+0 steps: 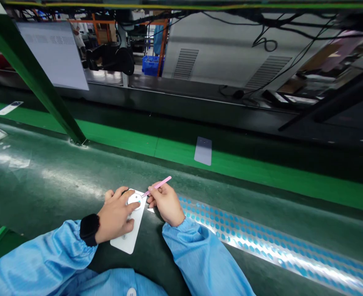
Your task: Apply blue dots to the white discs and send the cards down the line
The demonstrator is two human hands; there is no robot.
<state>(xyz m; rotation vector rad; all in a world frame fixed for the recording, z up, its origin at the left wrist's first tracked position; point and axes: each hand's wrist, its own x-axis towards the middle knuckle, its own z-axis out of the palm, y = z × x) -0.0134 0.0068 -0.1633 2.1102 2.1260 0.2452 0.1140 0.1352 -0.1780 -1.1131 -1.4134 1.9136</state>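
A white flat panel (128,240) with a round white disc (134,199) near its far end lies on the dark green bench in front of me. My left hand (115,216) rests on the panel, fingers curled around the disc and pressing it down. My right hand (165,202) pinches pink tweezers (158,186), whose tip points at the disc's right edge. Both arms wear light blue sleeves, and a black watch (89,229) sits on my left wrist.
A long clear strip of blue dot stickers (261,242) runs right from my right hand. A grey panel (203,150) lies on the bright green conveyor belt (122,137) beyond the bench. A slanted green post (36,80) stands at left; machines and cables lie behind.
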